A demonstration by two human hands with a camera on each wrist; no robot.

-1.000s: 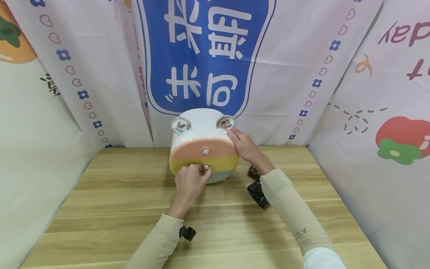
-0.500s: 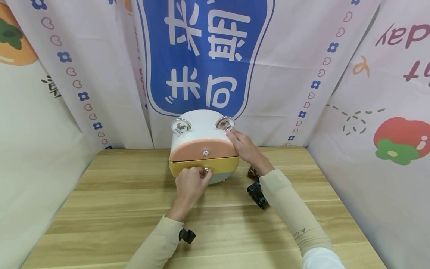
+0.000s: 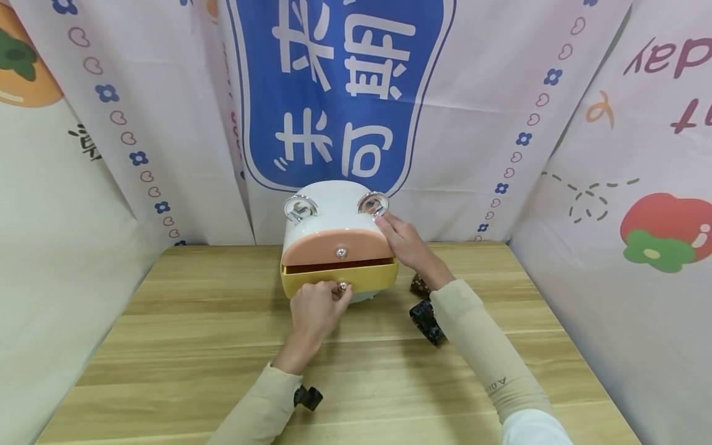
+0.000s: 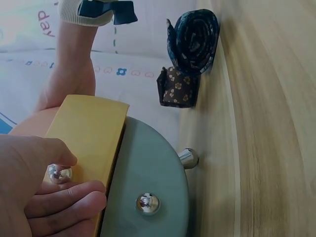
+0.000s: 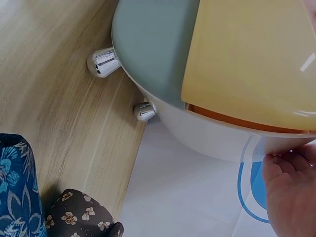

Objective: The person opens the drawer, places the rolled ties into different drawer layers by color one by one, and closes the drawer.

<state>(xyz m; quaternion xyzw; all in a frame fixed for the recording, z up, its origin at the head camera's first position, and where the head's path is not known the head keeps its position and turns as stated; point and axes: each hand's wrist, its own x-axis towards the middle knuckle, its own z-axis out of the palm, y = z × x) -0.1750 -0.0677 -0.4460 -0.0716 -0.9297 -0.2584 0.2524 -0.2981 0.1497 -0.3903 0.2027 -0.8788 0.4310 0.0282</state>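
A small white drawer cabinet [image 3: 336, 207] with two silver ring-shaped ears stands at the back of the table. Its front has an orange drawer [image 3: 317, 248], a yellow drawer [image 3: 369, 278] and a grey-green drawer [image 4: 153, 168], with silver knobs. The yellow drawer is partly pulled out; a dark gap shows above it. My left hand [image 3: 316, 312] pinches its silver knob [image 4: 60, 174] between thumb and fingers. My right hand [image 3: 408, 247] rests along the cabinet's right side, thumb near the right ear, fingers extended along the wall. The drawer's contents are hidden.
Right of the cabinet, beside my right forearm, lie a rolled dark blue floral cloth [image 4: 195, 42] and a smaller brown floral roll [image 4: 178, 88]. The wooden table [image 3: 194, 346] is bounded by printed curtains [image 3: 473, 123] behind and at both sides.
The yellow drawer has slid out toward me from fully closed, and the gap above it has widened. My left hand has moved back slightly with the knob; my right hand stays in place.
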